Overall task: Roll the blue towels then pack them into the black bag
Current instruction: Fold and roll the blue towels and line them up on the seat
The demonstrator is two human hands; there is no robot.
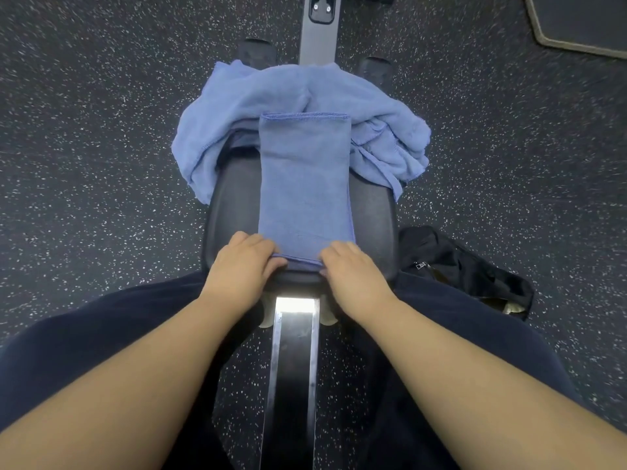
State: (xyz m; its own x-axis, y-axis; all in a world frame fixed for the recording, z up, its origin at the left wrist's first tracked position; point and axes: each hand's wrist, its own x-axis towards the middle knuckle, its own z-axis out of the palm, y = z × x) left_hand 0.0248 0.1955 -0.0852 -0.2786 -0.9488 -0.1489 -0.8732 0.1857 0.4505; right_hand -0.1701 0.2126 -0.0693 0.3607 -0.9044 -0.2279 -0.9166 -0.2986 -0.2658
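Both bare forearms reach forward over dark-trousered legs to the near end of a long, narrow folded blue terry towel (305, 178) lying flat on a black padded seat (230, 205). Its near edge is turned up into a small roll — the left hand (242, 262) and right hand (351, 271) each curl their fingers over a corner of that roll, gripping it. Beyond the hands a crumpled pile of blue towels (271, 93) rests on the seat's far end. Right of the right hand, a black fabric bag (464, 266) lies on the speckled floor (101, 164).

Folded blue towel (304, 174) on seat (230, 205)
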